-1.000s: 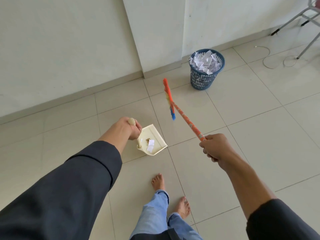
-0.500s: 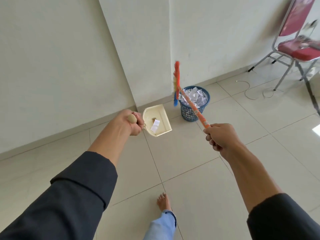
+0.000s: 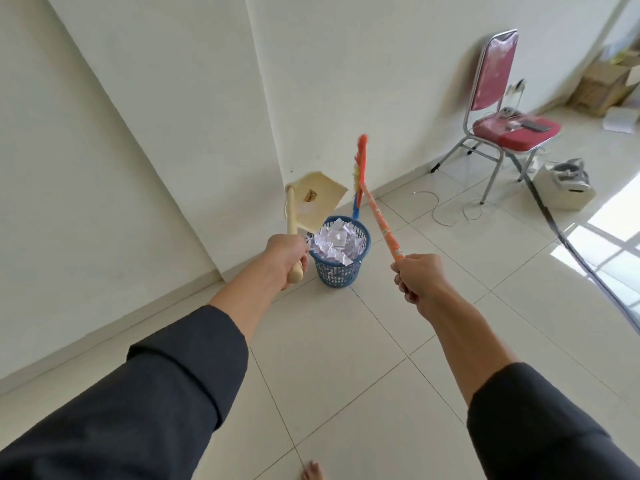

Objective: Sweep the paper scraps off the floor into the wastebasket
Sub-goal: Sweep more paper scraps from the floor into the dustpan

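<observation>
A blue mesh wastebasket (image 3: pixel 341 268), heaped with white paper scraps (image 3: pixel 334 241), stands on the tiled floor at the foot of a wall corner. My left hand (image 3: pixel 289 251) grips the wooden handle of a cream dustpan (image 3: pixel 317 199). The pan is tipped steeply over the basket's left rim, lip down, with a pale scrap lying near that lip. My right hand (image 3: pixel 420 280) grips the orange handle of a broom (image 3: pixel 379 218). Its orange and blue head is raised behind the basket, off the floor.
A red chair (image 3: pixel 498 109) with metal legs stands at the back right, small things on its seat. A white cord (image 3: pixel 446 211) loops on the floor near it, a dark cable (image 3: pixel 568 242) runs diagonally at the right, and a white box (image 3: pixel 564 192) and cartons sit beyond.
I have walked up to the wastebasket. My left hand lifted the dustpan and tipped it over the rim. The broom rose more upright in my right hand.
</observation>
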A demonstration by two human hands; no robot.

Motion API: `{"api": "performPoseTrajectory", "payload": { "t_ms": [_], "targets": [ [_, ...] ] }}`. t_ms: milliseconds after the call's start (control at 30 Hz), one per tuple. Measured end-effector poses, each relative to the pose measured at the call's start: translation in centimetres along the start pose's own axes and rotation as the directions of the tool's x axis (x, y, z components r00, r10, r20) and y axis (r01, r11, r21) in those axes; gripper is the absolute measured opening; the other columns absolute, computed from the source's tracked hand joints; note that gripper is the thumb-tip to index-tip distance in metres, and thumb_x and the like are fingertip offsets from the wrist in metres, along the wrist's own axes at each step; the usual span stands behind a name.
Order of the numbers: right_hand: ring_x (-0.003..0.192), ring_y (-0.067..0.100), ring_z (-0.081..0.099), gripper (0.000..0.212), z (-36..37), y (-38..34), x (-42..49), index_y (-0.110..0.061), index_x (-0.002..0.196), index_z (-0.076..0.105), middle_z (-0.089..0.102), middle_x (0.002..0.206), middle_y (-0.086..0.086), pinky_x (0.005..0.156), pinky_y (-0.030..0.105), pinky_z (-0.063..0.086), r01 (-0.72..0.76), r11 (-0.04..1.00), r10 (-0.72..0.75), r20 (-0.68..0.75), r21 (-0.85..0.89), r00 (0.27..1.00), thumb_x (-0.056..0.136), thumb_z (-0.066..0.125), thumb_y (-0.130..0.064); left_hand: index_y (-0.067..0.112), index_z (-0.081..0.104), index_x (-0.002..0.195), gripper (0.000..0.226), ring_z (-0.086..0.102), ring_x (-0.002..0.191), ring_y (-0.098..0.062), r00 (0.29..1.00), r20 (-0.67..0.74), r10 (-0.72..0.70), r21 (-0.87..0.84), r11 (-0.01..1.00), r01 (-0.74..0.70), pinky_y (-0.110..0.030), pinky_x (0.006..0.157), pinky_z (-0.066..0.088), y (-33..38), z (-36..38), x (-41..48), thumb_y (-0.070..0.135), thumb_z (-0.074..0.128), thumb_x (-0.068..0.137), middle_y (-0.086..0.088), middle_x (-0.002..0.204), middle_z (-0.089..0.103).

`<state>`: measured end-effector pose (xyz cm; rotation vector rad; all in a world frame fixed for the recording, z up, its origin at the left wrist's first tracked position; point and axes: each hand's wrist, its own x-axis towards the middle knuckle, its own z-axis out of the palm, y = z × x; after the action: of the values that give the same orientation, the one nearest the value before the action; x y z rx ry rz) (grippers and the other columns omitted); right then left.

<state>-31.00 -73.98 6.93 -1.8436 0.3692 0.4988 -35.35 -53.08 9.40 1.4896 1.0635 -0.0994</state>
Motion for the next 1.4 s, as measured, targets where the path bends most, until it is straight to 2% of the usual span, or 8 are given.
{"api": "performPoseTrajectory", "payload": {
  "t_ms": [233,367,633,800,933,1033,1200,1400],
  "targets": [
    [0.049,0.014,0.042,0.006,-3.1,-0.3,4.7,-0.003,0.089,0.064,0.052,0.064,0.007,0.043,0.023,0.032,-0.076,0.997,0.076,0.04,-0.01,0.996,0.09,0.058,-0.002,0.014,0.053,0.127,0.034,0.056,0.056,-0.018,0.984,-0.033,0.174,0.389,0.91,-0.147,-0.024,0.046,0.044,0.2,7.3,2.0,0.009,0.047,0.093,-0.007,0.077,0.06],
    [0.051,0.014,0.041,0.005,-6.3,-0.9,6.6,-0.001,0.091,0.064,0.051,0.065,0.008,0.044,0.024,0.031,-0.095,0.995,0.097,0.09,-0.026,0.991,0.09,0.059,-0.002,0.009,0.054,0.125,0.034,0.059,0.061,-0.022,0.985,-0.084,0.154,0.411,0.906,-0.106,-0.026,0.052,0.048,0.9,10.9,1.6,0.007,0.047,0.091,-0.009,0.077,0.062],
    [0.056,0.018,0.048,0.012,-12.5,-2.5,8.9,-0.001,0.095,0.067,0.057,0.069,0.01,0.046,0.027,0.036,0.021,0.983,0.006,0.148,-0.181,0.989,0.091,0.057,-0.005,0.007,0.054,0.115,0.019,0.052,0.054,-0.016,0.981,-0.149,0.125,0.325,0.943,-0.071,-0.026,0.048,0.044,3.3,14.9,-0.1,0.009,0.05,0.096,-0.008,0.071,0.057],
    [0.054,0.018,0.047,0.014,-11.5,-4.1,8.0,-0.001,0.092,0.068,0.056,0.067,0.01,0.045,0.027,0.035,0.076,0.989,-0.05,0.201,-0.125,0.978,0.09,0.055,-0.003,0.004,0.059,0.109,0.018,0.046,0.049,-0.014,0.983,-0.179,0.047,0.047,0.998,-0.039,-0.023,0.048,0.04,5.0,12.9,-1.2,0.003,0.055,0.092,-0.005,0.065,0.054],
    [0.045,0.011,0.037,0.012,-8.1,-4.7,6.1,-0.001,0.096,0.066,0.048,0.063,0.007,0.038,0.02,0.027,-0.031,0.998,0.015,0.313,0.049,0.95,0.091,0.055,0.0,0.006,0.057,0.093,0.003,0.042,0.046,-0.008,0.987,-0.157,-0.047,-0.25,0.968,0.006,-0.02,0.044,0.037,4.3,8.9,-3.0,0.006,0.055,0.094,0.002,0.056,0.049],
    [0.042,0.006,0.038,0.009,-4.5,-4.5,3.7,-0.005,0.095,0.062,0.048,0.06,0.002,0.038,0.017,0.027,-0.117,0.991,0.077,0.42,0.069,0.904,0.093,0.055,-0.001,0.009,0.053,0.09,0.007,0.04,0.036,-0.003,0.983,-0.15,-0.101,-0.432,0.901,0.027,-0.014,0.034,0.032,2.0,4.1,-4.2,0.006,0.053,0.096,0.006,0.048,0.046],
    [0.041,0.006,0.035,0.009,3.4,-2.4,-1.1,-0.01,0.088,0.057,0.047,0.058,0.0,0.035,0.016,0.026,-0.11,0.991,0.131,0.548,-0.072,0.826,0.094,0.054,-0.004,0.011,0.053,0.087,0.012,0.039,0.033,-0.002,0.954,-0.203,-0.218,-0.622,0.782,0.047,-0.013,0.032,0.032,-5.0,-5.1,-6.5,0.004,0.052,0.096,0.006,0.05,0.045],
    [0.044,0.006,0.039,0.013,17.3,1.9,-10.2,-0.002,0.104,0.061,0.05,0.061,0.003,0.039,0.017,0.029,0.029,0.942,0.202,0.633,-0.335,0.748,0.093,0.055,-0.004,0.011,0.05,0.084,0.016,0.042,0.03,-0.002,0.916,-0.188,-0.355,-0.875,0.485,0.008,-0.013,0.031,0.035,-17.1,-19.4,-9.7,0.003,0.05,0.098,0.004,0.044,0.043]
  ]
}}
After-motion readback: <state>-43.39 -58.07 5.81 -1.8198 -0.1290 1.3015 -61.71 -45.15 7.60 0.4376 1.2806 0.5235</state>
